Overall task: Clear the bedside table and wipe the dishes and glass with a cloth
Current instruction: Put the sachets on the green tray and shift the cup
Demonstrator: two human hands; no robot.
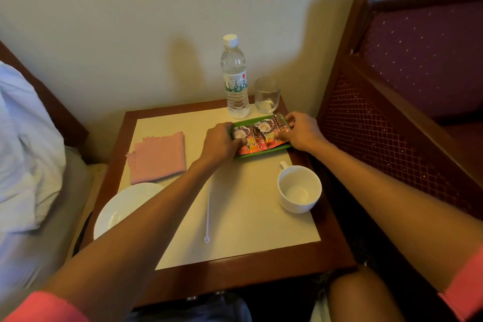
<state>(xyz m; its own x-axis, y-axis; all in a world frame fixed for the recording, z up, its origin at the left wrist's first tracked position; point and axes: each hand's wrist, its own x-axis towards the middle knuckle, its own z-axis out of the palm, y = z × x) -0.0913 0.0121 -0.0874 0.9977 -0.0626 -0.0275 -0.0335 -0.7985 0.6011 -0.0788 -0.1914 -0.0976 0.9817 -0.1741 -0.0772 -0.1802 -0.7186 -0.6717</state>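
On the bedside table (248,230), left hand (220,142) and right hand (303,131) pinch blurred-print sachets (261,134) on a green tray (261,152)

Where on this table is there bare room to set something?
Back left corner, behind the pink cloth. Front centre, between stirrer and mug. Crowded back right: bottle, glass, green tray held by left hand and right hand.

Legend. White lettering beginning "Po" on the orange end of the sachets (261,136) in the green tray (261,153); remainder blurred or covered. Fine print and red emblem on the label of the water bottle (235,81), too small to read.
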